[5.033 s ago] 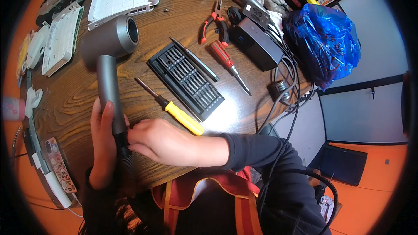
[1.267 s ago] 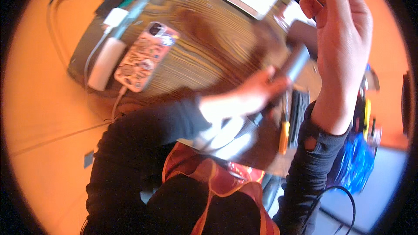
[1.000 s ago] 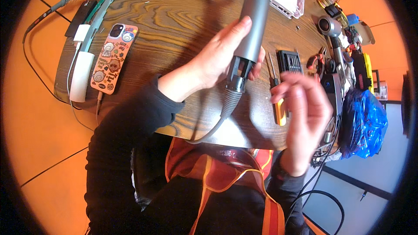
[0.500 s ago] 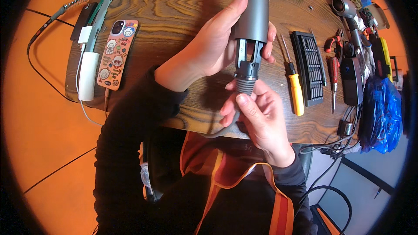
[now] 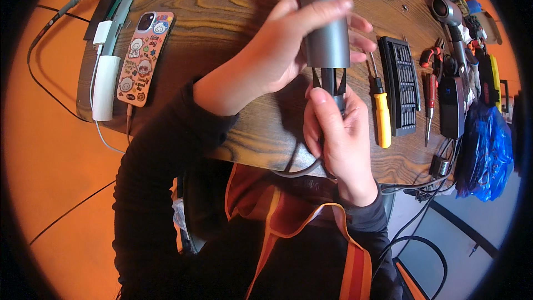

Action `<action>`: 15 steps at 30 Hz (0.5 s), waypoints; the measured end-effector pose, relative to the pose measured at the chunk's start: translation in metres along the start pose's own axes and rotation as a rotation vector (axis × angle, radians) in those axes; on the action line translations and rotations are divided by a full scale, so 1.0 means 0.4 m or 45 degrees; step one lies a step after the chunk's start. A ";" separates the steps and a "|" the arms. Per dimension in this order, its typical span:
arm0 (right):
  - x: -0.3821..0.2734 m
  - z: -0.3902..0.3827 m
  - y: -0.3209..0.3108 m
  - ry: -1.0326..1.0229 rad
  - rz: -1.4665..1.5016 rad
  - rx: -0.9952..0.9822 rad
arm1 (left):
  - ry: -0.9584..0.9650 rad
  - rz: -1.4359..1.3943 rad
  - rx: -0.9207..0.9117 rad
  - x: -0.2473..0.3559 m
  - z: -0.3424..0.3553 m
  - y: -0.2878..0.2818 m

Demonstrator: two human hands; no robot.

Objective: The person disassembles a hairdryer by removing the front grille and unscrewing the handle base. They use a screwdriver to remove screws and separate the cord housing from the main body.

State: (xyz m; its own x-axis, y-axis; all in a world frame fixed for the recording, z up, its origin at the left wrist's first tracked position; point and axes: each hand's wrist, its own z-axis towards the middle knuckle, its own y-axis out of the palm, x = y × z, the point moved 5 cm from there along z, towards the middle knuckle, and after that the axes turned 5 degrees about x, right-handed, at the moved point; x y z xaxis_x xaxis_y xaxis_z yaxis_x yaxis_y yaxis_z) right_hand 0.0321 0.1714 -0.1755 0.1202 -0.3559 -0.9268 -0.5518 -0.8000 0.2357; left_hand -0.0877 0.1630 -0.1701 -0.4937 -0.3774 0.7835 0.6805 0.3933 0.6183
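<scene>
Head view: dryer (image 5: pixel 327 44) held over counter (image 5: pixel 255 139), in front of chest, upper part cut off by the picture's top edge. Left hand (image 5: pixel 283 55) wrapped around it, with thumb across the front and fingers spread at the right side. Right hand (image 5: pixel 341 133) clamped on dark core (image 5: pixel 328 79) just below the casing, hiding part of it. Below right hand, cord (image 5: pixel 302 174) curving left near the counter's front edge. To the right: yellow screwdriver (image 5: pixel 383 119), bit set (image 5: pixel 403 86), red screwdriver (image 5: pixel 430 100), pliers (image 5: pixel 427 57). To the left: phone (image 5: pixel 144 64), lying beside white tube (image 5: pixel 105 89)
</scene>
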 end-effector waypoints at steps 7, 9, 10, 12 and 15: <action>0.014 0.002 0.008 0.017 -0.085 0.071 | 0.084 -0.016 0.178 0.007 -0.007 -0.024; 0.015 0.003 0.004 0.010 -0.215 0.116 | 0.080 0.041 0.203 0.009 -0.008 -0.024; 0.014 0.003 0.003 0.001 -0.177 0.097 | 0.066 0.097 0.209 0.011 -0.007 -0.024; 0.016 0.000 -0.001 0.047 -0.102 0.051 | 0.010 0.018 0.205 0.011 -0.005 -0.022; 0.012 -0.018 0.005 0.018 0.066 -0.092 | -0.075 -0.217 0.194 0.011 0.005 -0.020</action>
State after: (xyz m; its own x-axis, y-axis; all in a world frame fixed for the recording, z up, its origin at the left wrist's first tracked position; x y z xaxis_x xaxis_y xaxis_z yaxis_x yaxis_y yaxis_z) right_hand 0.0374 0.1646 -0.1772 0.1050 -0.4042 -0.9086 -0.4968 -0.8128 0.3042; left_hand -0.0962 0.1598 -0.1715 -0.6282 -0.4013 0.6666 0.4974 0.4517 0.7406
